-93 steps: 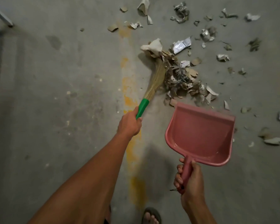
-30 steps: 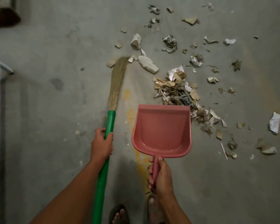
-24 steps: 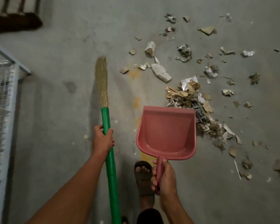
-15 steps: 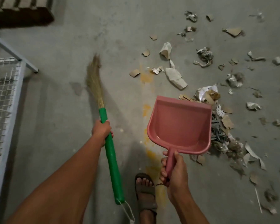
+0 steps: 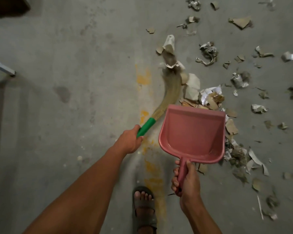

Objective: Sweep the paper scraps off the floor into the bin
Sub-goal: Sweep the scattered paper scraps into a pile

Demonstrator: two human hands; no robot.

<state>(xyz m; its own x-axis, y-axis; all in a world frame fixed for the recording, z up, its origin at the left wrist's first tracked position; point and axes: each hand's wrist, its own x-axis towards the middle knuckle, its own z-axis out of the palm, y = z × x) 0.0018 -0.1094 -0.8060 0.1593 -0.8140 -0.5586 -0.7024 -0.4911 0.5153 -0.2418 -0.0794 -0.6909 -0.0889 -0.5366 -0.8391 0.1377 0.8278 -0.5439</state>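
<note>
Left hand (image 5: 130,141) clenches green broom (image 5: 169,92) handle; right hand (image 5: 186,181) grasps pink dustpan (image 5: 193,134) handle. Paper scraps (image 5: 210,98) heaped at pan's far lip, scattered right across floor (image 5: 74,81). Scraps light, likely scatter; bristles soft, bending. Bin unseen.

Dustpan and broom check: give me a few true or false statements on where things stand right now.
1. The left hand grips the broom by its green handle. True.
2. The pink dustpan already holds paper scraps. False: its pan is empty.
3. The right hand holds the dustpan's handle. True.
4. The floor is swept clean. False: paper scraps lie scattered beyond and right of the dustpan.
5. The broom's bristles reach among the scraps. True.
</note>
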